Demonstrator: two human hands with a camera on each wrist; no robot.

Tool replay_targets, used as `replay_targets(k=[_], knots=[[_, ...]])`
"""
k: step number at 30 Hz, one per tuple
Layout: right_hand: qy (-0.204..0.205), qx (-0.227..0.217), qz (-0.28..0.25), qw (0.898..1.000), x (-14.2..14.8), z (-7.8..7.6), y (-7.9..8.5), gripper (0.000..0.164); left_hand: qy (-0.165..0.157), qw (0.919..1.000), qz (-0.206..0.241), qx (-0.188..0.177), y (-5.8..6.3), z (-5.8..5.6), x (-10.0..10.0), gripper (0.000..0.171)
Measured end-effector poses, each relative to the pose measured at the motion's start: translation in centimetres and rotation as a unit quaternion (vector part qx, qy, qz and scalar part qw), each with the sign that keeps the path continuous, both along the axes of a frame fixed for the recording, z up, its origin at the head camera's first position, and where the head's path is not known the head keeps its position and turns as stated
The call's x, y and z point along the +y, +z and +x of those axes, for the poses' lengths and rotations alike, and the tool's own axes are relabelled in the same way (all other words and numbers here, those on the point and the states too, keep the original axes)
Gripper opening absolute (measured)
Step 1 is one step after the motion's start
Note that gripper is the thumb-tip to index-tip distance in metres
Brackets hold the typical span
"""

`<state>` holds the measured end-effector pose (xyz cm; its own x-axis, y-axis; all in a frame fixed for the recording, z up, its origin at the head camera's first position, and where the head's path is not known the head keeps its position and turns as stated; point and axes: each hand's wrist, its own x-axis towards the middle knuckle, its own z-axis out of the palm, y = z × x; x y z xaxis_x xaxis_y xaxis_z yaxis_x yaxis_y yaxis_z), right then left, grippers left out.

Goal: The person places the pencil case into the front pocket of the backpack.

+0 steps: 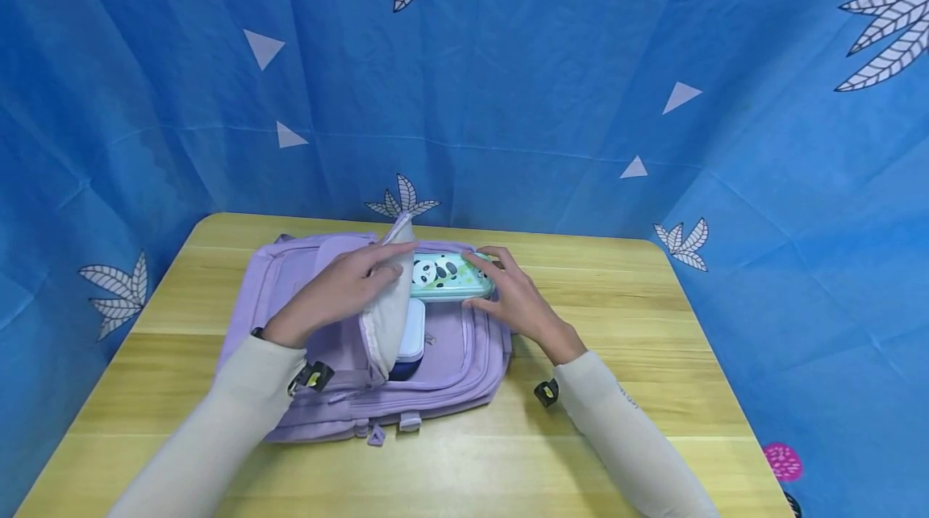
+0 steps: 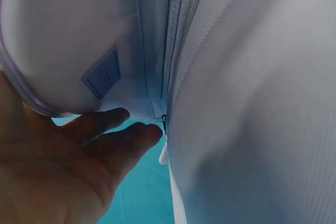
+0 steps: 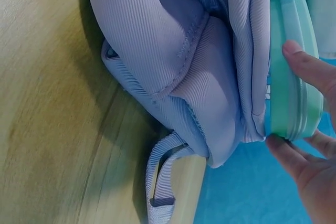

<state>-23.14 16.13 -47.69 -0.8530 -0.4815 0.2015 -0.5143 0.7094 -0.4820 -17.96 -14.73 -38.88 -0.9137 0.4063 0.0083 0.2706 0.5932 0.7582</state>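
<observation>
A lilac backpack lies on the table with its front pocket unzipped. My left hand holds the raised pocket flap, its fingers over the rim beside the pale lining. In the left wrist view, the left hand shows at the flap's edge, partly hidden by the fabric. A mint-green pencil case with a panda print lies at the far part of the opening. My right hand grips its right end between thumb and fingers. The right wrist view shows the pencil case edge-on against the bag.
A light-blue box sits in the pocket near the flap, above a dark navy item. A strap loop hangs from the bag. Around the wooden table, a blue patterned cloth hangs at the back and sides.
</observation>
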Motion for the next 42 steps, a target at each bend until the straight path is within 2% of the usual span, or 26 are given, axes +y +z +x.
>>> replay_targets(k=[6, 10, 12, 17, 19, 22, 35, 42], knots=[[0.007, -0.015, -0.029, 0.999, 0.6, -0.2, -0.3, 0.086, -0.013, 0.9998, -0.01, 0.009, -0.1, -0.1, 0.0, 0.053], [0.023, -0.035, -0.088, 0.995, 1.3, -0.4, -0.8, 0.085, -0.015, 0.9996, -0.016, 0.017, -0.2, -0.1, -0.2, 0.052], [0.029, -0.061, -0.133, 0.989, 1.7, -0.6, -1.2, 0.083, -0.013, 0.9996, -0.013, 0.02, -0.3, -0.2, -0.2, 0.05], [0.032, -0.14, -0.246, 0.958, 2.5, -0.8, -2.0, 0.078, -0.001, 0.9999, 0.01, 0.005, -0.4, -0.3, -0.1, 0.051], [0.03, -0.156, -0.272, 0.949, 2.7, -0.9, -2.2, 0.077, 0.005, 0.9997, 0.022, -0.003, -0.4, -0.4, 0.0, 0.052], [0.029, -0.159, -0.293, 0.942, 2.9, -0.9, -2.5, 0.074, 0.011, 0.9993, 0.035, -0.009, -0.5, -0.5, 0.1, 0.054], [0.03, -0.14, -0.298, 0.944, 3.3, -0.2, -2.7, 0.07, 0.003, 0.9984, 0.056, -0.003, -0.8, -0.6, 0.2, 0.054], [0.035, -0.122, -0.297, 0.946, 2.5, 0.1, -2.4, 0.07, -0.017, 0.9963, 0.084, -0.009, -1.1, -0.7, 0.3, 0.053]])
